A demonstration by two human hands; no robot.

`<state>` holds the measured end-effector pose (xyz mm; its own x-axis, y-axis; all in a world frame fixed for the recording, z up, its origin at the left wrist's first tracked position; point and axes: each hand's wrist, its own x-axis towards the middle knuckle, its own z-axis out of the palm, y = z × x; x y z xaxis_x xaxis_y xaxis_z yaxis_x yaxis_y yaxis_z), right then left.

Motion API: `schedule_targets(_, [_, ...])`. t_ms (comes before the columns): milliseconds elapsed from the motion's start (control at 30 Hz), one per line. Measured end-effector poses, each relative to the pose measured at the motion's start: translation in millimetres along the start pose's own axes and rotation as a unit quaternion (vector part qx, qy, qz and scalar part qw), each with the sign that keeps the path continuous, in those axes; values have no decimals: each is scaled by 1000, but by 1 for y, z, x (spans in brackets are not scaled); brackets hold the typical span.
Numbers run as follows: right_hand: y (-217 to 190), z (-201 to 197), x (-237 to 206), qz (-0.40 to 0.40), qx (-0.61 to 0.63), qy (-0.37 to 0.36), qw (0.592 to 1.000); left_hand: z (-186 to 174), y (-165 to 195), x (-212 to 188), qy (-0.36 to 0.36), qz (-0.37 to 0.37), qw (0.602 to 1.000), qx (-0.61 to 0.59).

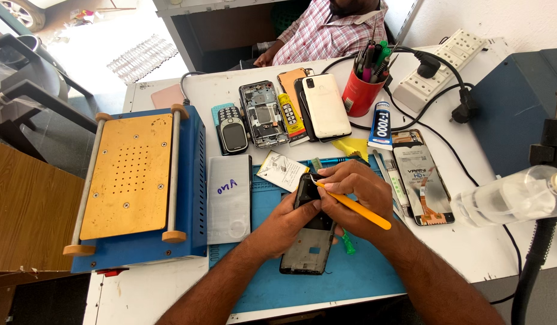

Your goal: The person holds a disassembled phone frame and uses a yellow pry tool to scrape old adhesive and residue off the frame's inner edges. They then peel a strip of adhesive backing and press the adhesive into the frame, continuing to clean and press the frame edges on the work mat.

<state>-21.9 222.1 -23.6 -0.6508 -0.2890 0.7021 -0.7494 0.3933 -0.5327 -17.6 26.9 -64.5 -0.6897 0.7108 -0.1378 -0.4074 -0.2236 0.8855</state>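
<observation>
Left hand steadies phone frame — right hand grips yellow tool.

Single head view, steeply down, close over blue mat.

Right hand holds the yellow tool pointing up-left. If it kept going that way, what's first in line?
Likely the white battery lying just beyond the tool's tip, past the phone frame held in the left hand; height above it is unclear.

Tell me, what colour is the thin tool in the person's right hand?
The tool is yellow-orange, seen plainly in the head view.
</observation>
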Motion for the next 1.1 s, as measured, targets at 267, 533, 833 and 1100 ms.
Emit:
schedule_targets(267, [1, -5, -7, 96, 141, 4, 985, -2, 4, -1, -19, -14, 1000, -17])
schedule_targets(533, [9, -4, -9, 104, 224, 22, 969, 2, 7, -3, -3, -31, 999, -11])
schedule_targets(833, [11, -5, -8, 134, 260, 10, 956, 5, 13, -6, -1, -36, 999, -40])
schedule_targets(1100, [0, -4, 1, 29, 69, -37, 997, 1, 10, -4, -26, -7, 997, -67])
